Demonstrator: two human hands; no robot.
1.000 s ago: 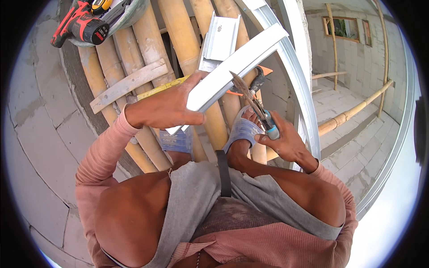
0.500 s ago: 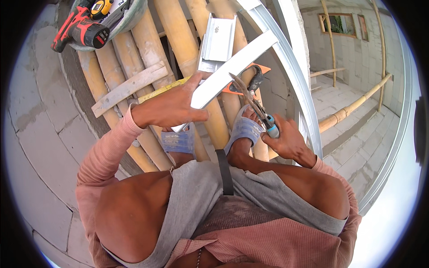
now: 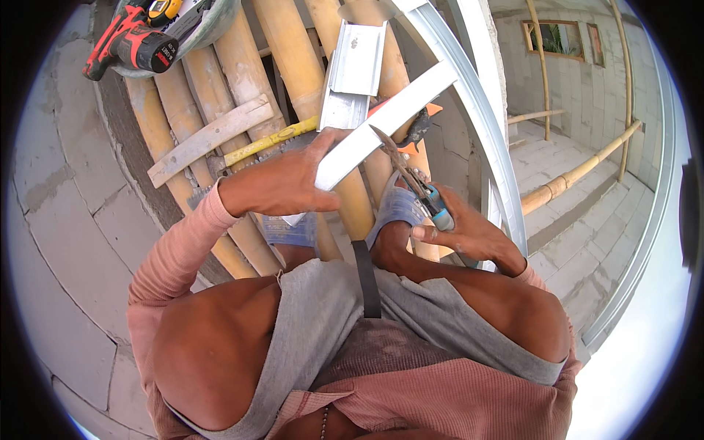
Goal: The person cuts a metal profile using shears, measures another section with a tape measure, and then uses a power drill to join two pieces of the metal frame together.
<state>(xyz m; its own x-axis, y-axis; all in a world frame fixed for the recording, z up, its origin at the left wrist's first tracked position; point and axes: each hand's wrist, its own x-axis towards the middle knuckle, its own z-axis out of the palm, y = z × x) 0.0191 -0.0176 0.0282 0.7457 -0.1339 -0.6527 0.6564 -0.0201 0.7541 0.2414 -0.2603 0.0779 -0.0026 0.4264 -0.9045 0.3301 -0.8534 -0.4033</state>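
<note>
My left hand (image 3: 282, 180) grips the near end of a white metal channel (image 3: 389, 121), thumb below it and fingers behind. The strip slants up to the right, its far end reaching a long curved metal profile (image 3: 477, 121). In my right hand (image 3: 473, 227) is a pair of tin snips (image 3: 416, 182) with blue-and-black grips. Their jaws point up and left, by the channel's lower edge; whether they touch it I cannot tell. Behind the channel lies an orange and black object (image 3: 419, 130), partly hidden. Short metal channel pieces (image 3: 358, 59) rest beyond it.
Bamboo poles (image 3: 293, 62) form the platform under my sandalled feet (image 3: 293, 238). A wooden slat (image 3: 213, 139) and a yellow bar (image 3: 271, 141) lie across them. At upper left, a bucket (image 3: 220, 29) holds a red-black drill (image 3: 136, 45) and a tape measure (image 3: 163, 11). A bamboo rail (image 3: 568, 180) stands right.
The channel's far end has dropped slightly and covers more of the orange and black object. The snips have shifted down and left, and my right thumb has stretched out. More yellow bar shows.
</note>
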